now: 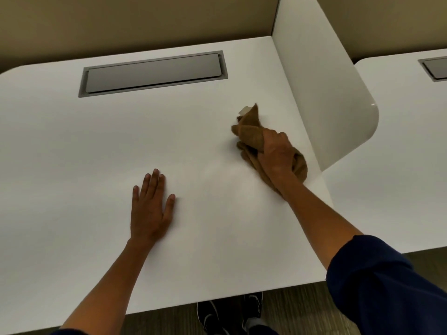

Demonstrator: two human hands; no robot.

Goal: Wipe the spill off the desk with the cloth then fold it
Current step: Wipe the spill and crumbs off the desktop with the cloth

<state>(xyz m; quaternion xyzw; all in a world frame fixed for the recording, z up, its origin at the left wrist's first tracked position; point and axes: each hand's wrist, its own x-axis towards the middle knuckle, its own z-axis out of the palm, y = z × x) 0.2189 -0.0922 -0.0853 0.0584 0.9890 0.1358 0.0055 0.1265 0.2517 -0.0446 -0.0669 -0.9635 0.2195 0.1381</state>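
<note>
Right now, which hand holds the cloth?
The right hand grips the bunched brown cloth near the divider; the left hand lies flat on the desk.

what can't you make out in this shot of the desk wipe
Head view only:
- Spill on the desk: no liquid is visible on the white top.
- Cloth: the right hand hides its middle.
- Right fingers: curled under, out of sight.
- Left hand: its palm faces down.
</note>
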